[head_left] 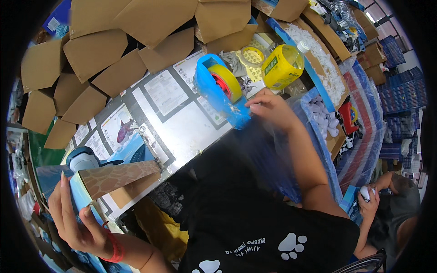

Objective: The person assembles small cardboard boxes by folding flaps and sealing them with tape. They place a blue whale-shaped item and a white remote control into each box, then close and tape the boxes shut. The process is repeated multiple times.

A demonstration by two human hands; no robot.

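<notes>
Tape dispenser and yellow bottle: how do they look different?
The tape dispenser is blue; the yellow bottle is mostly yellow. The tape dispenser holds a yellow tape roll, while the yellow bottle has a white cap. Both are on the table.

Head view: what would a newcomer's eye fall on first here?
Probably the bright blue tape dispenser with its yellow tape roll, just above the picture's middle, with the right hand at its lower end. To its right is a yellow bottle with a white cap. Brown cardboard flaps crowd the upper left, above the left hand at a patterned carton.
</notes>
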